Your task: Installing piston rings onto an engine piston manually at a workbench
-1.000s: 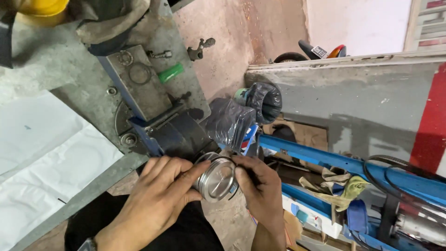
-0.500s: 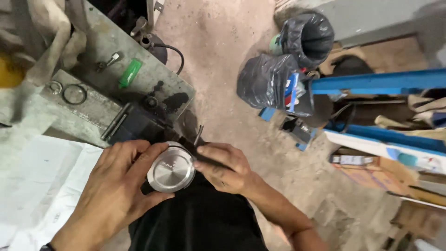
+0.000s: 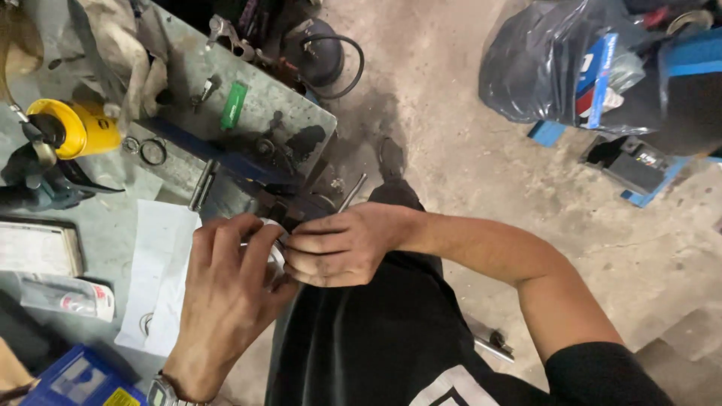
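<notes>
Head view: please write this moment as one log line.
left hand: holds metal part | right hand: grips same part | place: over workbench edge

Round silvery metal part (image 3: 274, 242), mostly hidden between both hands; only a pale curved edge visible. Held at the workbench edge, just in front of the dark vise. Exact shape and tilt not discernible behind the fingers.

A dusty, stained concrete floor (image 3: 481, 173) is seen across the middle. A grey metal worktop (image 3: 293, 113) is set at ten o'clock, and a black plastic bag (image 3: 541, 75) at one o'clock beside blue frames (image 3: 692, 53).
</notes>
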